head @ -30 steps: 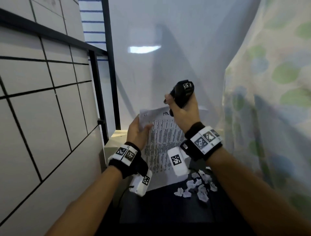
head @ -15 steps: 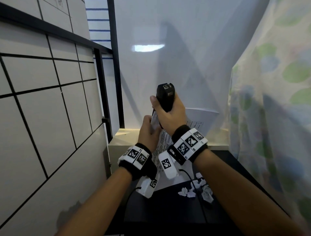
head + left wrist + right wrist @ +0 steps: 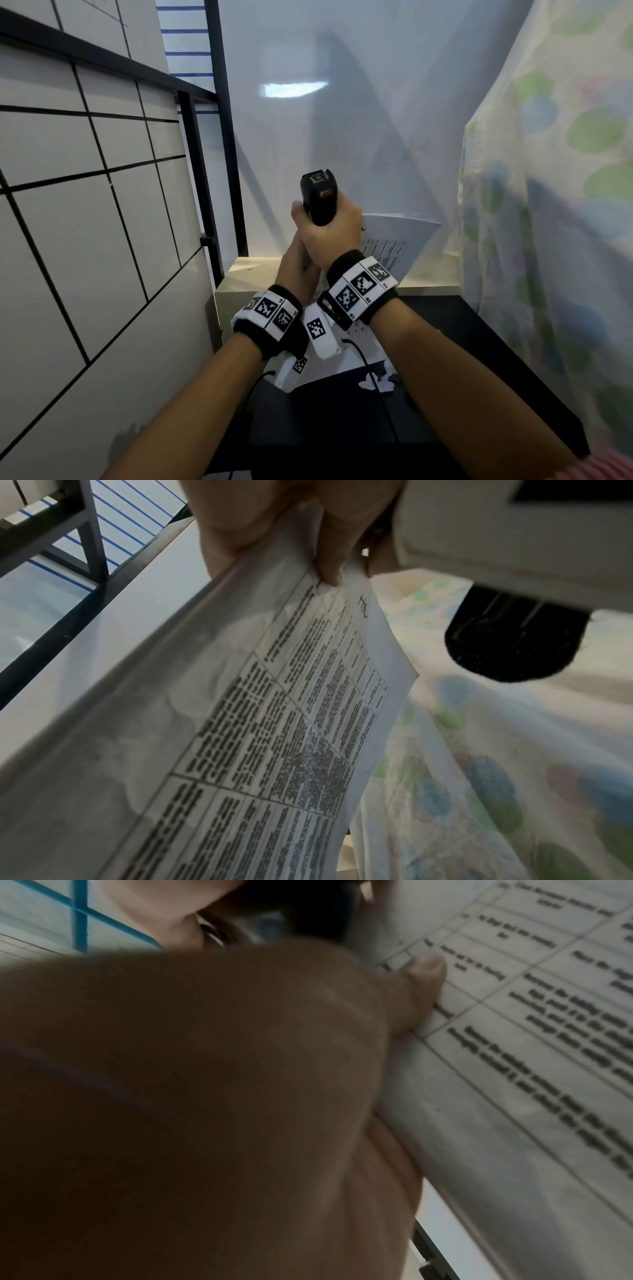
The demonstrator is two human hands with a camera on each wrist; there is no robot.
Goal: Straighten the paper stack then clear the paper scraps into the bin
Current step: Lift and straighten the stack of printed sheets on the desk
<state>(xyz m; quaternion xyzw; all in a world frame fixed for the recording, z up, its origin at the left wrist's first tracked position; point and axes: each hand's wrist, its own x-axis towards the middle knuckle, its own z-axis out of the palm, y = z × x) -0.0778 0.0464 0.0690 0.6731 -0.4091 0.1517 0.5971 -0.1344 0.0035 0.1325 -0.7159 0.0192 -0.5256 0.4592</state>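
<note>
My left hand (image 3: 296,270) grips the printed paper stack (image 3: 400,240) upright above the black table (image 3: 342,418). In the left wrist view its fingers (image 3: 329,547) pinch the paper stack (image 3: 274,723) near a top corner. My right hand (image 3: 330,236) grips a black stapler (image 3: 320,198) at that same corner, directly above the left hand. In the right wrist view the thumb (image 3: 424,972) lies on the paper stack (image 3: 514,1042). White paper scraps (image 3: 375,382) lie on the table under my right forearm. No bin shows in any view.
A white tiled wall (image 3: 85,240) and a black metal frame (image 3: 224,137) close off the left. A floral curtain (image 3: 548,222) hangs on the right. A pale wooden ledge (image 3: 257,270) runs behind the table. Thin black cables (image 3: 363,363) trail from my wrists.
My right hand has carried the stapler left to the stack's corner, over my left hand. The stack has turned from facing me to nearly edge-on.
</note>
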